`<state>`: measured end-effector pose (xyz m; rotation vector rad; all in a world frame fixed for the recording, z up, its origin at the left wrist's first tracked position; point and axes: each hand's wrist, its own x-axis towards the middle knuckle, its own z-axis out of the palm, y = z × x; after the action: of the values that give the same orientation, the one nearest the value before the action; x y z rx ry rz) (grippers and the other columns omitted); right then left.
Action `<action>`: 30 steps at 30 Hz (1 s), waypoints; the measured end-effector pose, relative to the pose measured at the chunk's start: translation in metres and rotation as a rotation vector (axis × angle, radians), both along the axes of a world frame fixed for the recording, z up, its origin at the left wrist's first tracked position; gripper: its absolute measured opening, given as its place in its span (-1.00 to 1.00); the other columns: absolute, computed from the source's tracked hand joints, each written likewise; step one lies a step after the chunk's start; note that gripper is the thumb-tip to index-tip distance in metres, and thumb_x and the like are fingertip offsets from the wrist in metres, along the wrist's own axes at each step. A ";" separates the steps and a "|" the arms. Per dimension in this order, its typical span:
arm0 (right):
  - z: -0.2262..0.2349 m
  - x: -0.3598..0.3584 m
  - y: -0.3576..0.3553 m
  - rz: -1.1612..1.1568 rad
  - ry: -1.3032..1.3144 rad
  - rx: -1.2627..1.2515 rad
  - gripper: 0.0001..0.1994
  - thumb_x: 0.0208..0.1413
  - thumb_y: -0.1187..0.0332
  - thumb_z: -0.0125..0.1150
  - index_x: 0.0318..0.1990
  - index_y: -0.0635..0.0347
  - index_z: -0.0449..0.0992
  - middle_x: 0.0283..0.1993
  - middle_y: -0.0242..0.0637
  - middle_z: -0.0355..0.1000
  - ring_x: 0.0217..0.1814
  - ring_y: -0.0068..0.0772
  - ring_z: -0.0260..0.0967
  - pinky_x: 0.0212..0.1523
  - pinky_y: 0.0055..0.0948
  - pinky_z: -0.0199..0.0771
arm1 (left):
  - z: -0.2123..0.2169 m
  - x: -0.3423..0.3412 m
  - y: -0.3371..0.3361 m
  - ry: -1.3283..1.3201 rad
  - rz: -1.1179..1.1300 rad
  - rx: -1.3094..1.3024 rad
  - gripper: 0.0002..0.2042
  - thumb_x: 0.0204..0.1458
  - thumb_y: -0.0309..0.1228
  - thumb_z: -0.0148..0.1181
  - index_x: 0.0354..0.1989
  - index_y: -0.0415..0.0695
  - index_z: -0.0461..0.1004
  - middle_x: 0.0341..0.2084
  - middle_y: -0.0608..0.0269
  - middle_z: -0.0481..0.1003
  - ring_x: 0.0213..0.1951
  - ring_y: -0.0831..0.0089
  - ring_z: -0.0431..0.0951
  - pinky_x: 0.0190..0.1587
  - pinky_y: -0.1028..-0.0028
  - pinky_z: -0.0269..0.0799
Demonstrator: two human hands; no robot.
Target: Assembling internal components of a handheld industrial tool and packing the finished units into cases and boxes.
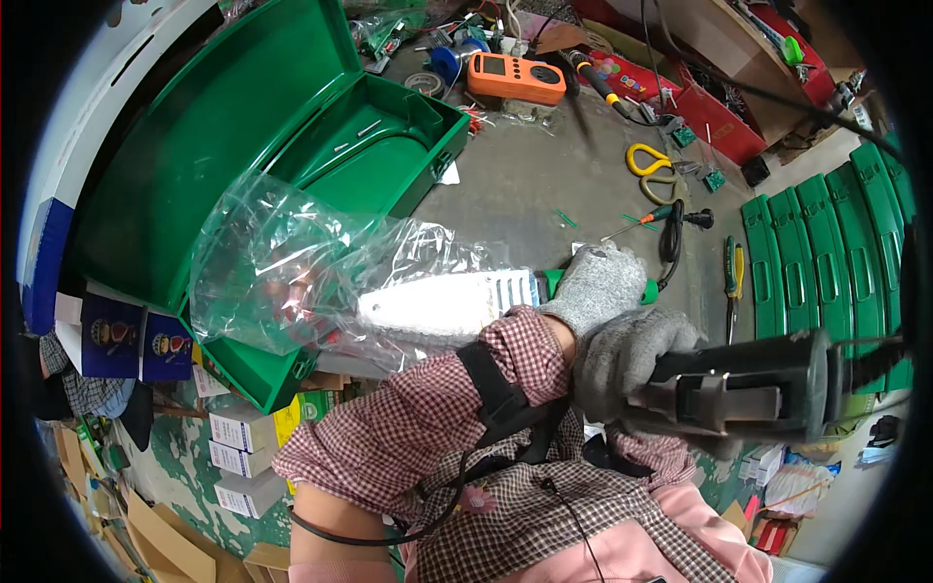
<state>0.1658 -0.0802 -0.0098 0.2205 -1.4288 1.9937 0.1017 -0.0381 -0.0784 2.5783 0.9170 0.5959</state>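
Observation:
My left hand (598, 282), in a grey knit glove, grips the green handle (550, 282) of a tool whose pale flat body (442, 303) lies inside a crumpled clear plastic bag (282, 262). The bag rests over the front edge of an open green metal toolbox (389, 160). Just below, my right hand (627, 355), also gloved, is closed around a black power tool (748, 389) that points to the right; a black cable leaves its far end. My checked sleeve crosses from the lower left to the centre.
On the grey bench lie an orange multimeter (515, 78), yellow-handled scissors (651, 160), a green screwdriver (646, 219) and pliers (731, 277). Several closed green toolboxes (826, 253) stand in a row at the right. Small cardboard boxes (243, 428) sit at the lower left.

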 end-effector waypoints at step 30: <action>0.025 0.027 -0.034 -0.777 -0.253 0.032 -0.22 -0.08 -0.35 0.35 -0.41 0.45 0.45 -0.64 -0.09 0.41 -0.73 -0.19 0.33 -0.68 -0.24 0.37 | 0.028 -0.024 -0.006 -0.055 0.015 -0.167 -0.48 -0.06 -0.29 0.28 0.07 -0.29 0.34 -0.11 -0.15 0.49 -0.01 -0.03 0.54 -0.01 0.14 0.50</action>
<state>0.1924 -0.1146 0.0150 -0.5213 -1.4037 1.3787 0.0781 -0.0445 -0.0504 2.3975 0.9280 0.5656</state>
